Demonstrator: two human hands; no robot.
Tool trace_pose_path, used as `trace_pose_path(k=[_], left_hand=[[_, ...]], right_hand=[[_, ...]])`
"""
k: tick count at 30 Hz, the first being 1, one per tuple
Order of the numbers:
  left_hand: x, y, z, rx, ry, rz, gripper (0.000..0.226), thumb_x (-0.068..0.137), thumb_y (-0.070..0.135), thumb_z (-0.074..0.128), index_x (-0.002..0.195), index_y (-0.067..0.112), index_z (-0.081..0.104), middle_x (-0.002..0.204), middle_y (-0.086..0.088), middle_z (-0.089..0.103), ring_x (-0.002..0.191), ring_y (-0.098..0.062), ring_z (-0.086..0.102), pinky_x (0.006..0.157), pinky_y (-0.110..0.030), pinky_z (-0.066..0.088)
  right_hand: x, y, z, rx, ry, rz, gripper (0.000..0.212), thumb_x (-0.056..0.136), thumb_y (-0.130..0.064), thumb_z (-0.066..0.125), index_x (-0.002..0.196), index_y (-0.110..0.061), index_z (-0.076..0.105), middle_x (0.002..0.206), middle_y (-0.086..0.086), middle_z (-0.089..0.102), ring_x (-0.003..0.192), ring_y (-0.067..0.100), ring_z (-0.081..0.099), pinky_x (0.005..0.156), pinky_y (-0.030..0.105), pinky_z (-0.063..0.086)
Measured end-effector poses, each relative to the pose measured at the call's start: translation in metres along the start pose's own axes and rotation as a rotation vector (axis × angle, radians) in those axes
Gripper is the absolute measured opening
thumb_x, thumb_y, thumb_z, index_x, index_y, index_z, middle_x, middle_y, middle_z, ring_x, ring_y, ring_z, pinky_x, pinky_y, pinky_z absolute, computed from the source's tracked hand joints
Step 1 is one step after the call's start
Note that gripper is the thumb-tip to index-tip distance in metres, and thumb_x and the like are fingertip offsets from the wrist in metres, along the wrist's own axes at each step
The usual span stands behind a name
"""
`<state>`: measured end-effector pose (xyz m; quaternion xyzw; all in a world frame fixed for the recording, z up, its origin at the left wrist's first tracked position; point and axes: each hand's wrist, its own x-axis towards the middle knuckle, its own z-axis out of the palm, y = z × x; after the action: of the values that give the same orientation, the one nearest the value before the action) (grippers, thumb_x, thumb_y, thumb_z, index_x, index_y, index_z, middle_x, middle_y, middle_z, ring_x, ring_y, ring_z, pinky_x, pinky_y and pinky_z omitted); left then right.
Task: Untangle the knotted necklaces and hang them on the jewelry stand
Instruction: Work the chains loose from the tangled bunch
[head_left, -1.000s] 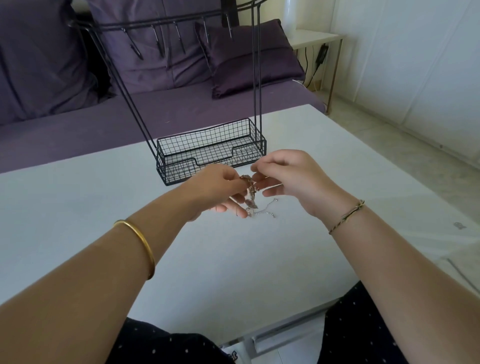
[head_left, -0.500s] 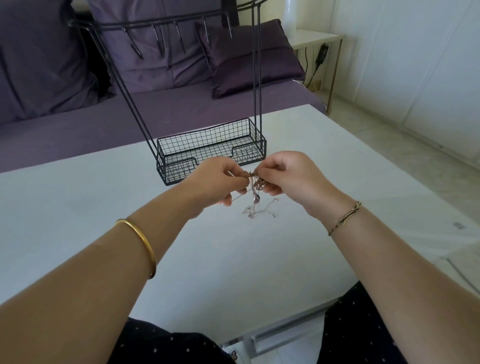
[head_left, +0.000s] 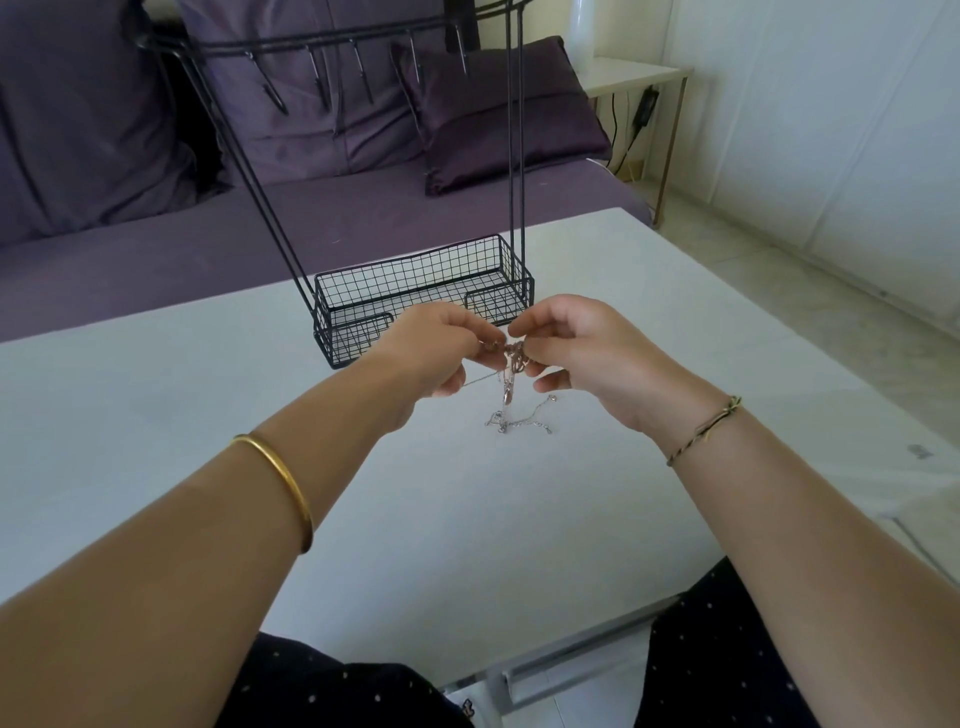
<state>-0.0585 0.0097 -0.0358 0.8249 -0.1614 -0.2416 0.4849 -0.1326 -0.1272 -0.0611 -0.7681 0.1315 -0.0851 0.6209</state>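
A knot of thin rose-gold and silver necklaces (head_left: 511, 364) hangs between my two hands just above the white table (head_left: 208, 395). My left hand (head_left: 431, 353) pinches the knot from the left, my right hand (head_left: 576, 353) pinches it from the right. Loose silver chain ends (head_left: 519, 422) trail down onto the table below the knot. The black wire jewelry stand (head_left: 415, 291) sits right behind my hands, its basket base on the table and its hook bar (head_left: 332, 44) high above, with nothing hanging on the hooks.
A purple sofa (head_left: 156, 244) with cushions runs behind the table. A small side table (head_left: 634, 73) stands at the back right by the white wall. Pale floor lies to the right of the table.
Both hands rose slightly and closed in on the knot. More of the chains lifted off the table, and a thin strand now stretches out to the left under my left hand.
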Motion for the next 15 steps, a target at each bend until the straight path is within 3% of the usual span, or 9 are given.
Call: trace_pose_path(k=[5, 10, 15], left_hand=[[-0.0006, -0.0039, -0.0023, 0.062, -0.011, 0.035, 0.008, 0.088, 0.011, 0.064, 0.084, 0.017, 0.067, 0.078, 0.002, 0.072, 0.047, -0.007, 0.045, 0.051, -0.017, 0.041], [0.0015, -0.0052, 0.0001, 0.066, 0.074, 0.098, 0.009, 0.093, 0.015, 0.06, 0.085, 0.017, 0.06, 0.083, 0.001, 0.066, 0.063, -0.006, 0.061, 0.056, -0.019, 0.048], [0.002, -0.0022, 0.0044, 0.035, 0.094, 0.083, 0.009, 0.097, 0.017, 0.054, 0.088, 0.017, 0.056, 0.09, 0.001, 0.059, 0.077, -0.007, 0.06, 0.056, -0.02, 0.053]], right_hand=[[0.0004, -0.0019, 0.0013, 0.049, 0.02, 0.005, 0.021, 0.088, 0.005, 0.05, 0.09, -0.014, 0.059, 0.076, 0.002, 0.059, 0.071, 0.014, 0.058, 0.064, 0.025, 0.051], [0.0019, -0.0013, 0.0013, 0.056, 0.017, 0.094, 0.021, 0.088, 0.003, 0.045, 0.087, -0.011, 0.06, 0.071, 0.004, 0.056, 0.064, 0.015, 0.056, 0.066, 0.03, 0.052], [0.0025, -0.0011, 0.0022, 0.058, 0.001, 0.138, 0.023, 0.089, 0.004, 0.042, 0.08, -0.008, 0.059, 0.066, 0.005, 0.052, 0.058, 0.018, 0.053, 0.063, 0.029, 0.05]])
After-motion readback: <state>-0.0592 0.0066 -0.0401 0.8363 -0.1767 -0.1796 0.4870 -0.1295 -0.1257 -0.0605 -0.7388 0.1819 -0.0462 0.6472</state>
